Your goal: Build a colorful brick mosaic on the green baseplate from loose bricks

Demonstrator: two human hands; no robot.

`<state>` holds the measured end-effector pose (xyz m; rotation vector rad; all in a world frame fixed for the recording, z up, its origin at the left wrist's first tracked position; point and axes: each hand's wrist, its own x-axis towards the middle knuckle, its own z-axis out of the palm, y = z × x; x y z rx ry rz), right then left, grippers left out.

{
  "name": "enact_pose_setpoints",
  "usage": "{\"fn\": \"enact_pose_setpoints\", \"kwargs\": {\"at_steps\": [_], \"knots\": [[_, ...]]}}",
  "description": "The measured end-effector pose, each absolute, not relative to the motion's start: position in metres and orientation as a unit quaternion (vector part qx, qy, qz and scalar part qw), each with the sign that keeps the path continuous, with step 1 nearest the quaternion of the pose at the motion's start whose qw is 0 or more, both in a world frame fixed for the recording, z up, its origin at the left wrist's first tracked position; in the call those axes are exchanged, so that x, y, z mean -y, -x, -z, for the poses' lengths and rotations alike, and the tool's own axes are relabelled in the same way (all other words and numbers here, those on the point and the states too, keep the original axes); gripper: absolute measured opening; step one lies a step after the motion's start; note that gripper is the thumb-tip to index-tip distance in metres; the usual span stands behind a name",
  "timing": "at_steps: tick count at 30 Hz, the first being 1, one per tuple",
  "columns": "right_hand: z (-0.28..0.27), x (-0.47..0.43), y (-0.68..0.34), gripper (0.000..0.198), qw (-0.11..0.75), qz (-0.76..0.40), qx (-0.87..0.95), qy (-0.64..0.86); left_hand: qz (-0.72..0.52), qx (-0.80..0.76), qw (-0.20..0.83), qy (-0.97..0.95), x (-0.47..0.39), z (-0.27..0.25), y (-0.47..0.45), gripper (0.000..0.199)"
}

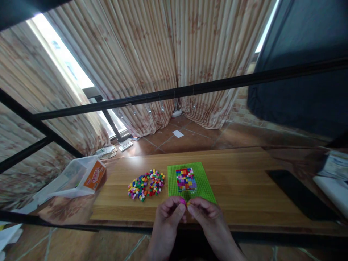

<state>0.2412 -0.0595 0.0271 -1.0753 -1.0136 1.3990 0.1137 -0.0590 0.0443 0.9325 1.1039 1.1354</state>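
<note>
Both hands meet over the near edge of a green studded baseplate [204,183]. Between thumb and fingers, my left hand [170,214] pinches a magenta toy brick [182,201]. A small yellow brick [188,204] shows at the fingertips of my right hand [205,214], which is closed on it. The two bricks are close together; whether they touch I cannot tell. On the baseplate, beyond my fingers, sits a square block of many-coloured bricks [186,179]. Left of the plate lies a loose pile of small coloured bricks [156,183].
The wooden table [236,174] carries a black flat pad [299,194] at its right. A clear plastic bin [81,181] with an orange label stands off the left end. A black metal bar [163,95] crosses before patterned curtains [146,54]. A white paper [178,134] lies on the tiled floor.
</note>
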Motion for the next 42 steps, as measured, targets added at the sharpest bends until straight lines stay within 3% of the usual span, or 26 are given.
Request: {"fn": "enact_pose_setpoints", "kwargs": {"at_steps": [3, 7, 13, 19, 26, 36, 42], "knots": [[-0.010, 0.057, -0.255, 0.034, 0.512, -0.571, 0.415, 0.489, -0.465, -0.478, 0.622, -0.410, 0.062, -0.038, -0.116, 0.031], [0.014, 0.032, -0.282, 0.034, 0.514, -0.440, 0.447, 0.585, -0.458, -0.521, 0.609, -0.384, 0.061, -0.018, -0.108, 0.037], [0.025, -0.009, -0.292, 0.030, 0.437, -0.292, 0.585, 0.617, -0.465, -0.576, 0.580, -0.339, 0.054, 0.014, -0.084, 0.045], [0.030, -0.018, -0.278, 0.029, 0.377, -0.222, 0.617, 0.654, -0.467, -0.603, 0.544, -0.349, 0.049, 0.024, -0.067, 0.041], [0.032, -0.023, -0.272, 0.032, 0.396, -0.227, 0.596, 0.661, -0.462, -0.599, 0.569, -0.322, 0.043, 0.033, -0.056, 0.039], [0.045, -0.027, -0.285, 0.040, 0.477, -0.368, 0.465, 0.648, -0.464, -0.581, 0.600, -0.296, 0.044, 0.032, -0.058, 0.038], [0.046, -0.036, -0.275, 0.039, 0.495, -0.379, 0.449, 0.640, -0.457, -0.586, 0.603, -0.291, 0.044, 0.031, -0.057, 0.037]]}}
